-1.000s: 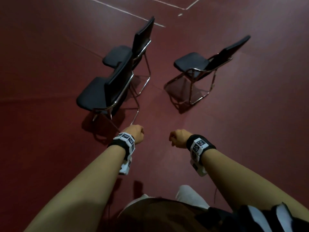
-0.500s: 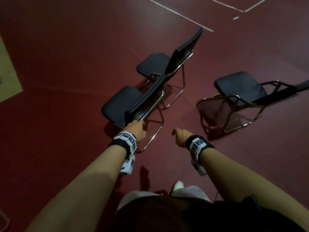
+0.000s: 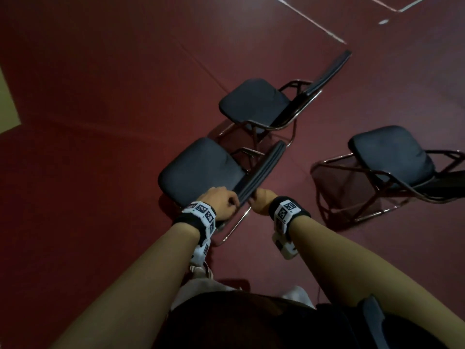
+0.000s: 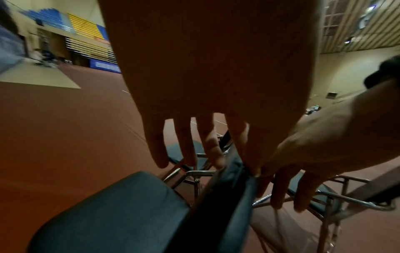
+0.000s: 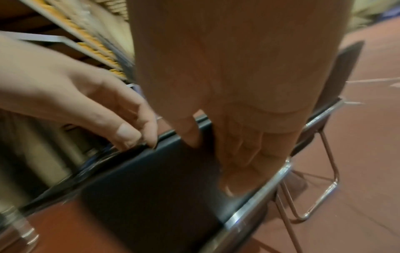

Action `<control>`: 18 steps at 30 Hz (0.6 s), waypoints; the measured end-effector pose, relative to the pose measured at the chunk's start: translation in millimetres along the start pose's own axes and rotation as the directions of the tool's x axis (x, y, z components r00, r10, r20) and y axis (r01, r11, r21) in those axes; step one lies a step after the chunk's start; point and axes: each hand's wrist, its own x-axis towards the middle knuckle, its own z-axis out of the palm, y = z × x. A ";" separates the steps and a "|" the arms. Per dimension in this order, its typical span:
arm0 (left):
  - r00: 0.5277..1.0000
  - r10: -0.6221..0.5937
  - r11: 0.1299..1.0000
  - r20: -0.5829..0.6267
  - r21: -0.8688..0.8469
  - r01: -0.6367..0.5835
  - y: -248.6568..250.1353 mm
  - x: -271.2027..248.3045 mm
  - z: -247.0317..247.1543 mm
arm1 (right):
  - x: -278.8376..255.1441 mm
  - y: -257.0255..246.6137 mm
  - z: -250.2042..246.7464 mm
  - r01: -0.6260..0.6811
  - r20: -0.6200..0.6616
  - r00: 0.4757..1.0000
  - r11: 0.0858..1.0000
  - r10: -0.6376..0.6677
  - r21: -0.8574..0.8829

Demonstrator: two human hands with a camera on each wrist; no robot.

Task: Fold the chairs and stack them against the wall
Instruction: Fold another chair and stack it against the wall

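From the head view, 3 unfolded chairs stand on the red floor [image 3: 88, 122]. The near chair [image 3: 201, 170] has its seat toward the left, and the top edge of its backrest [image 3: 261, 170] runs from the hands up to the right. The left hand [image 3: 221, 200] and right hand [image 3: 261, 200] meet at the near end of this edge.

From the left wrist view, the left fingers [image 4: 155, 145] are almost straight, over the backrest top.

From the right wrist view, the right fingers [image 5: 242, 154] lie flat on the back face of the backrest, thumb at the top edge; I cannot tell if it grips.
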 end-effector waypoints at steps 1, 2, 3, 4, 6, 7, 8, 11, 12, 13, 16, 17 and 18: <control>0.999 0.034 0.999 0.020 -0.007 -0.034 -7.2 8.6 -7.5 | 11.3 -8.9 1.1 -0.018 0.013 1.000 1.000 0.018 0.015; 0.997 0.074 0.997 0.027 -0.034 -0.073 -12.0 12.4 -9.9 | 19.3 -12.6 5.6 -0.041 0.032 0.999 0.997 0.038 0.072; 0.994 0.087 0.993 0.062 -0.088 -0.081 -8.9 8.1 -10.2 | 14.0 -11.1 8.8 -0.051 0.035 0.998 0.992 0.047 0.114; 0.989 0.084 0.984 0.124 -0.168 -0.063 -35.2 24.9 -28.8 | 31.9 -32.0 6.7 -0.088 0.035 0.996 0.985 0.083 0.148; 0.979 0.095 0.962 0.183 -0.268 -0.043 -55.6 37.5 -50.2 | 38.8 -55.3 -3.2 -0.126 0.048 0.992 0.973 0.119 0.195; 0.981 0.076 0.955 0.177 -0.295 -0.021 -79.8 57.6 -76.7 | 64.4 -83.1 -18.1 -0.137 0.019 0.991 0.971 0.136 0.196; 0.989 0.041 0.953 0.145 -0.304 0.005 -99.5 74.5 -99.0 | 87.7 -105.1 -28.6 -0.156 -0.007 0.987 0.962 0.162 0.223; 0.989 -0.085 0.963 0.123 -0.245 0.114 -144.7 97.9 -125.5 | 121.2 -149.8 -25.5 -0.161 -0.021 0.985 0.954 0.172 0.253; 0.987 -0.122 0.964 0.101 -0.225 0.142 -150.7 94.3 -125.5 | 120.0 -152.7 -18.5 -0.144 -0.004 0.989 0.962 0.149 0.231; 0.983 -0.165 0.962 0.074 -0.208 0.178 -168.7 104.3 -134.2 | 134.9 -162.1 -16.8 -0.135 0.005 0.990 0.963 0.138 0.232; 0.934 -0.348 0.913 -0.084 -0.256 0.317 -201.1 125.8 -142.0 | 159.3 -162.4 -14.2 -0.139 0.046 0.990 0.963 0.132 0.230; 0.903 -0.411 0.888 -0.128 -0.279 0.365 -212.4 135.1 -141.4 | 171.3 -160.6 -12.9 -0.169 0.068 0.985 0.962 0.158 0.216; 0.883 -0.442 0.878 -0.158 -0.279 0.390 -212.9 135.5 -136.0 | 169.5 -153.2 -9.7 -0.197 0.089 0.979 0.960 0.182 0.198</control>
